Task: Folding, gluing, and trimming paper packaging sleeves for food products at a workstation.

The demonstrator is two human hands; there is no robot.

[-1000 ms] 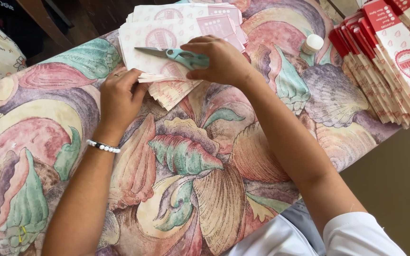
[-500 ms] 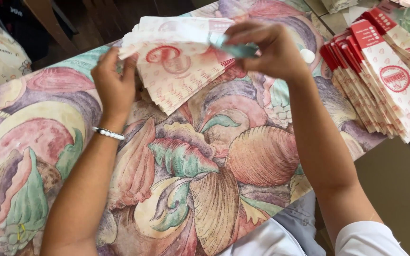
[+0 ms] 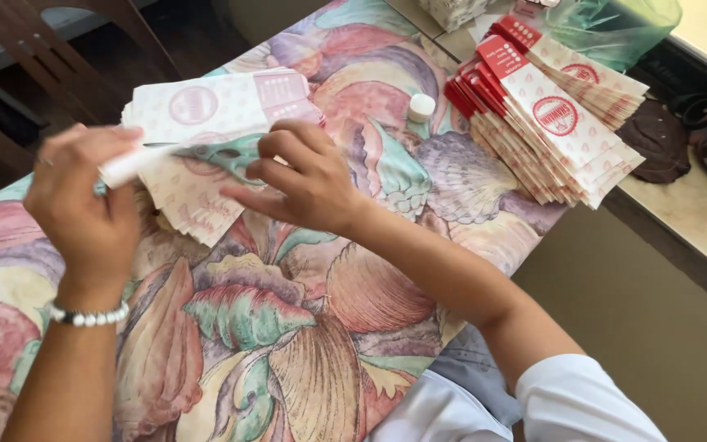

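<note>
A table covered with a cloth printed in large pastel shells and leaves (image 3: 288,327) fills the head view, with a dark wooden chair (image 3: 10,65) beyond it and a tiled ledge at the far right.

The left hand (image 3: 83,205) is curled shut around a rolled or folded piece of white paper (image 3: 128,166), pinching it so that one end points toward the other hand. The right hand (image 3: 308,176) rests half open, fingers spread, and holds a pair of teal-handled scissors (image 3: 222,155) whose thin blade runs toward the white piece. Whether the blades are parted cannot be told.

Directly under and beyond both hands lies a fanned stack of pale paper bags with faint pink round emblems and a pink block at the top (image 3: 214,110). To the right of the right hand, well apart, sits a second, neater fanned stack of white paper bags with red top bands and red round emblems (image 3: 558,123). Between the two stacks stands a small white bottle cap or glue bottle (image 3: 421,106). Past the red stack lies a green plastic bag (image 3: 615,20).

As a judgement, the work is partway through: the red-banded pile looks set aside as finished, while the pale pile under the hands looks like it is waiting its turn.
</note>
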